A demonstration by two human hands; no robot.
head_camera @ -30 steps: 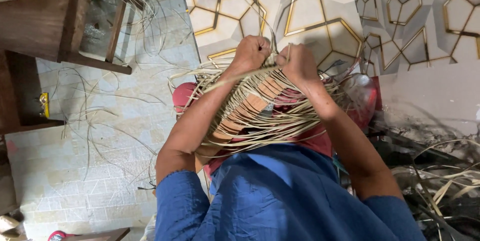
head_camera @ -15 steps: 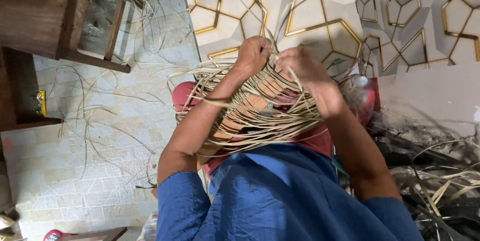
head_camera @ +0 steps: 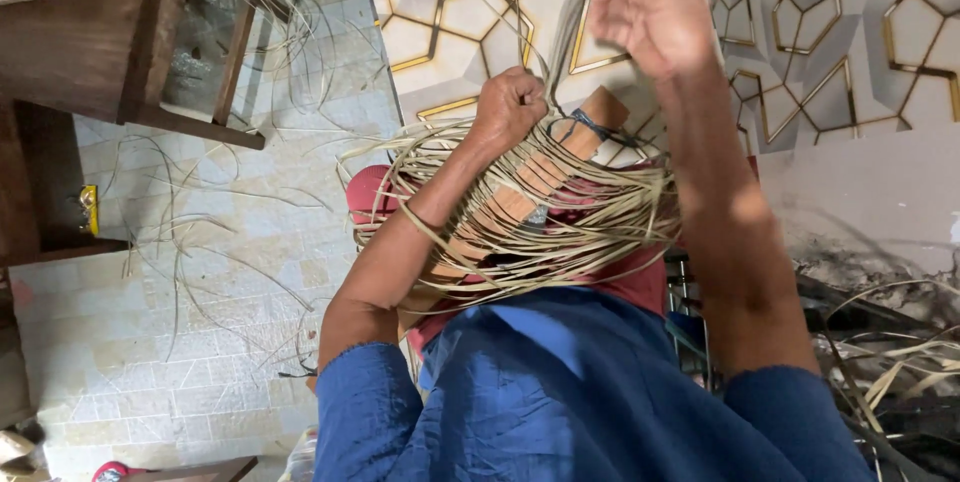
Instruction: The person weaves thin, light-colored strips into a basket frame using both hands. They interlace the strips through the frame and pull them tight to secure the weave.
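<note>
Head view: pale, loosely splayed cane strands (head_camera: 560, 232).

Two hands: left hand (head_camera: 512, 107) at 12 o'clock, right hand (head_camera: 650, 12) at 1 o'clock. One woven frame (head_camera: 530, 192) at centre, wrapped in many pale cane strips (head_camera: 600, 232), too numerous to count. One dark wooden stool (head_camera: 110, 42) at 10 o'clock. One loose heap of strips (head_camera: 900, 362) at 4 o'clock.

Single head-worn view, steeply downward and close over the lap, floor (head_camera: 200, 292) beyond.
</note>
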